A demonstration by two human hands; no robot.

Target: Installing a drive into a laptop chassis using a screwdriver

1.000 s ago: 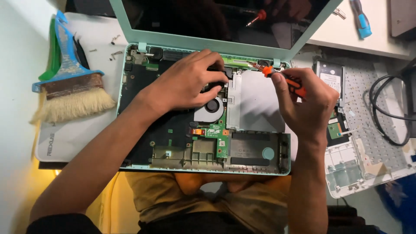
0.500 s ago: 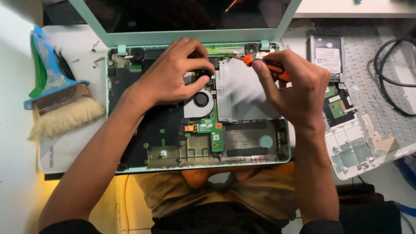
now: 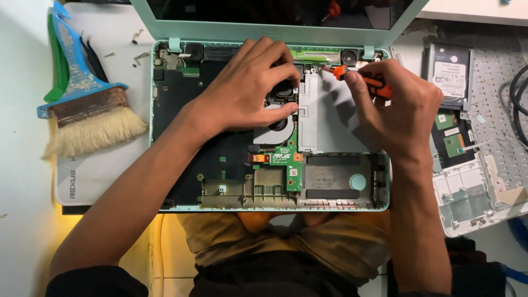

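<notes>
An opened mint-green laptop base (image 3: 379, 187) lies in front of me with its black board and green circuit card (image 3: 286, 162) exposed. My left hand (image 3: 247, 91) rests flat on the cooling fan (image 3: 278, 129), its fingers spread over the board near the hinge. My right hand (image 3: 399, 107) grips an orange-handled screwdriver (image 3: 366, 81), its tip pointing left at the top edge of the silver metal bracket (image 3: 330, 115) near the hinge. The laptop's screen lid (image 3: 275, 30) stands open at the back.
A wide paintbrush with a blue handle (image 3: 88, 110) lies left of the laptop, beside loose screws (image 3: 137, 47). A removed keyboard cover (image 3: 478, 181) and a hard drive (image 3: 450, 71) lie on the right, with black cables (image 3: 517, 99) at the far right edge.
The view has shifted and drawn nearer. My right hand has edged the screwdriver slightly left along the hinge area; my left hand stays on the fan.
</notes>
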